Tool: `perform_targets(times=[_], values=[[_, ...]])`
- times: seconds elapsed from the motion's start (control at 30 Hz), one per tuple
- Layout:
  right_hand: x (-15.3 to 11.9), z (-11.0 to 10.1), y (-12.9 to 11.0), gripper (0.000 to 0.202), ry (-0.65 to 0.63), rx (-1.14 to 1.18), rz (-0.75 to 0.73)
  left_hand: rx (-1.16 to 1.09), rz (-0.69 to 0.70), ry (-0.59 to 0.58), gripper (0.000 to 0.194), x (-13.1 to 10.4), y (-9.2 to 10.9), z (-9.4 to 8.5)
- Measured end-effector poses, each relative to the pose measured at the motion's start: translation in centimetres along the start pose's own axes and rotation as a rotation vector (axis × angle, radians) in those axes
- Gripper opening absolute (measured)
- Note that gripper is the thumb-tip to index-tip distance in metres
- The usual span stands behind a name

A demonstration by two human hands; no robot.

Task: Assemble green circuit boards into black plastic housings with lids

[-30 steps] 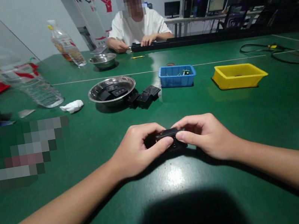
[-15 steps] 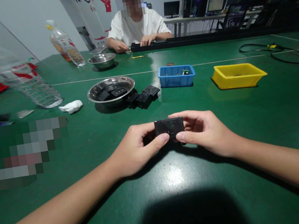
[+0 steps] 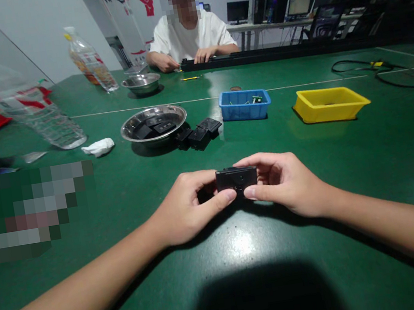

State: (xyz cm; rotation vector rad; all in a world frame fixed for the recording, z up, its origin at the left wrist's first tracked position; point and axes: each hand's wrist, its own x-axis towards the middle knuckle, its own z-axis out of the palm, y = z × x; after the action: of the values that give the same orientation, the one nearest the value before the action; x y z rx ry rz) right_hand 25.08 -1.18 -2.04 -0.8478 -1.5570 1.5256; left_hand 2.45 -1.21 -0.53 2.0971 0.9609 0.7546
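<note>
A small black plastic case (image 3: 236, 177) is held between both hands just above the green table (image 3: 142, 291). My left hand (image 3: 189, 207) grips its left side, thumb on the near face and fingers behind. My right hand (image 3: 286, 184) pinches the right side, its thumb low on the near face and the index finger along the top edge. The far side of the case is hidden. Beyond the hands lie several similar black cases (image 3: 200, 136), beside a steel bowl (image 3: 176, 111) with more black parts in it.
A blue bin (image 3: 246, 112) with small green circuit boards and a yellow bin (image 3: 336, 112) stand ahead to the right. Plastic bottles (image 3: 38, 116) and a crumpled tissue (image 3: 99, 147) are at left. Across the table a person (image 3: 190, 37) handles a long black bar (image 3: 293, 51).
The black case has tilted, so its top edge shows more and its near face less. The green spot on its face is no longer visible. Both hands keep their grip.
</note>
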Motion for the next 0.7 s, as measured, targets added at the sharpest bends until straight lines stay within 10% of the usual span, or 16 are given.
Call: perform_targets(times=[0.7], values=[[-0.28,-0.16,0.16,0.025,-0.094,-0.173,-0.089,0.150,0.205,0.017,0.022,-0.12,-0.60,0.16]])
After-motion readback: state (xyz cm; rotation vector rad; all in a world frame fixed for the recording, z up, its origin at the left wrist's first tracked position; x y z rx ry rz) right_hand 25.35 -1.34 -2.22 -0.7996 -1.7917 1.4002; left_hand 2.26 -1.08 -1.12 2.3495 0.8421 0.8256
